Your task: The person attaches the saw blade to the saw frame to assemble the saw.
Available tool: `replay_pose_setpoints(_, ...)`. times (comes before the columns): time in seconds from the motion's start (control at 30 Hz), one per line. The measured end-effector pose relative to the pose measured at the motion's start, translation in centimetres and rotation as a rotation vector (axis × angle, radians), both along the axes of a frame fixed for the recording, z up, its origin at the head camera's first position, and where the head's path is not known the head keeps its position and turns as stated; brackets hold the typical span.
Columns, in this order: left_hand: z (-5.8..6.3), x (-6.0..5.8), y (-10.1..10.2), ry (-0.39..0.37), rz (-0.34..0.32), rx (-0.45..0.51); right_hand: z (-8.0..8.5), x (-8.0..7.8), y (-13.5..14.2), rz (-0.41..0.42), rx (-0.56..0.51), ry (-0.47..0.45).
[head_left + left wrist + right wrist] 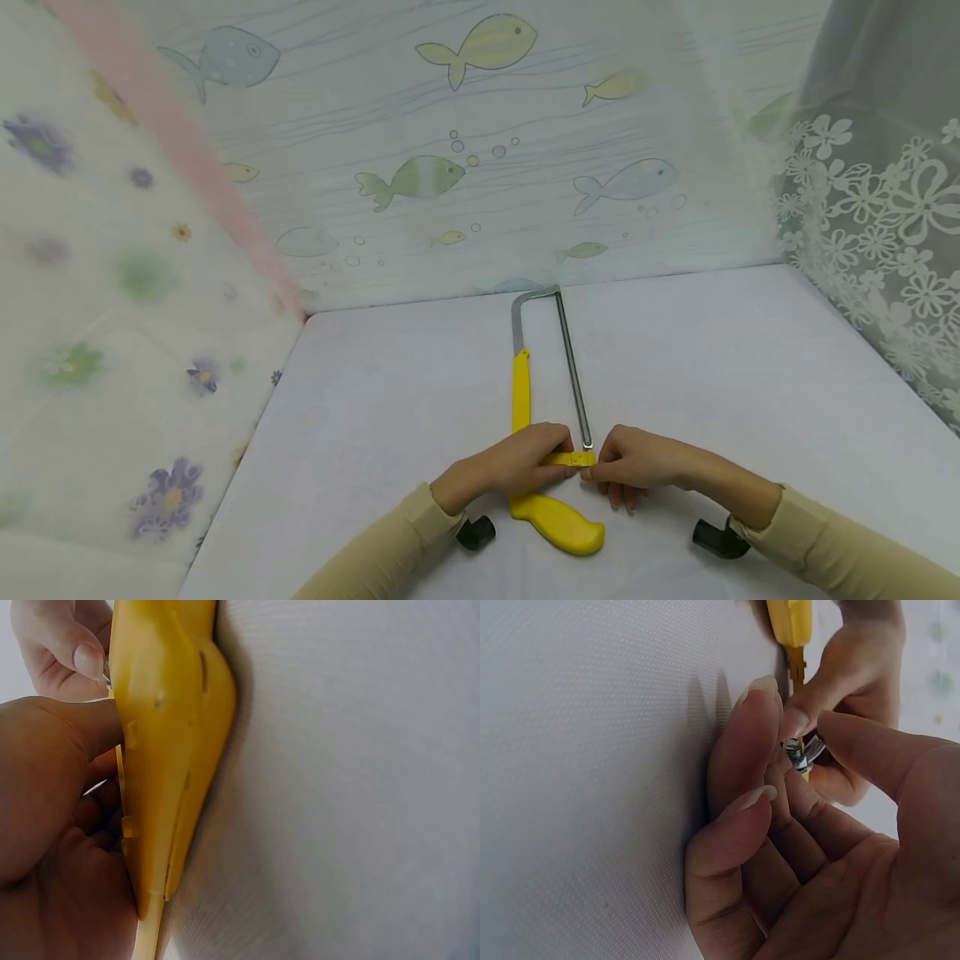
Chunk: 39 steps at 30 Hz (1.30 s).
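A hacksaw (521,387) with a yellow handle (566,527) and grey metal front bow lies on the white table. Its blade side (572,367) runs along the right, away from me. My left hand (517,462) grips the yellow crosspiece at the near end of the blade, its thumb and fingers on either side. With thumb and index finger, my right hand (641,458) pinches the small metal wing nut (810,755) on a threaded screw at that end. The other right fingers are loosely curled. In the left wrist view the yellow handle (169,750) hides part of both hands.
White cloth covers the tabletop (390,392). A fish-print curtain (420,242) hangs along the back edge, a floral curtain (112,350) at the left and a lace curtain (885,233) at the right. Black wrist devices (477,533) sit under both sleeves.
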<state>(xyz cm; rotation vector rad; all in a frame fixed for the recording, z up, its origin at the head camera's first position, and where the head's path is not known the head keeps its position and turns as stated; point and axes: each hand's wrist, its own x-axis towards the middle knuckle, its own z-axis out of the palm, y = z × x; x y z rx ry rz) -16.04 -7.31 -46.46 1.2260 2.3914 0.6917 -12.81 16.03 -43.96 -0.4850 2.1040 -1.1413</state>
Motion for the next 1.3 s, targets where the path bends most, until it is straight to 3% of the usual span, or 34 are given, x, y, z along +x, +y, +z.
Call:
replay_pose_setpoints(0.9,0.03,-0.02,0.04,0.017,-0.001,-0.012,0.79,0.13,0.78,0.025,-0.022,-0.005)
replay_pose_setpoints(1.3,-0.03,-0.12,0.05,0.02,-0.008,-0.012,0.4,-0.12,0.98,0.043,-0.036,0.027)
